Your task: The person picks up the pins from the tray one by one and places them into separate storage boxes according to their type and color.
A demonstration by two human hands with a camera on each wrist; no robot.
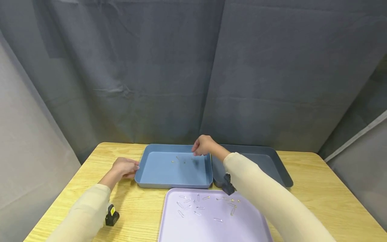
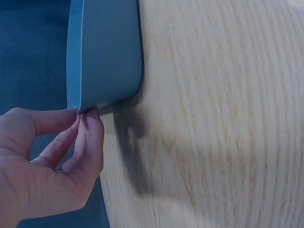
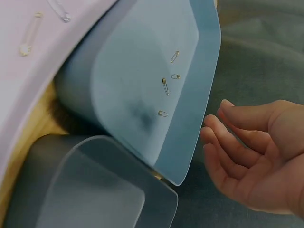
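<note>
Wooden counter point(image 1: 317, 188), pale grain, backed by grey cloth, carrying all three trays.

Lavender tray point(image 1: 193, 228) at six o'clock, nearest the viewer, strewn with loose safety pins point(image 1: 198, 207), silver and gold mixed.

Dark grey tray point(image 1: 279, 168) at two o'clock, rim touching that of the blue tray; interior largely hidden behind the right forearm.

Blue tray point(image 1: 145, 169) at twelve o'clock, centre of the counter, flat on its base. Judged light, stiff moulded plastic with a smooth, rather slippery wall; best taken at the raised rim or a rounded corner, thumb outside and fingers under the lip. Likely to slide on the wood if pushed from one side only.

Left hand point(image 1: 124, 167) at nine o'clock of the blue tray, resting against its left wall; in the left wrist view, left hand point(image 2: 45, 161) with fingertips point(image 2: 88, 124) gathered and pressed to the lower corner of the blue tray point(image 2: 104, 52), bracing rather than gripping.

Right hand point(image 1: 203, 145) above the far right rim of the blue tray, at one o'clock; in the right wrist view, right hand point(image 3: 251, 152) relaxed, fingers loosely spread and gently curved, palm bare, holding nothing.

Gold safety pins point(image 3: 165, 86), four on the blue floor, just beside the right hand. Judged very light, thin, springy wire, hard to lift off a smooth floor; best pinched at the clasp end between thumb and forefinger, points closed.
</note>
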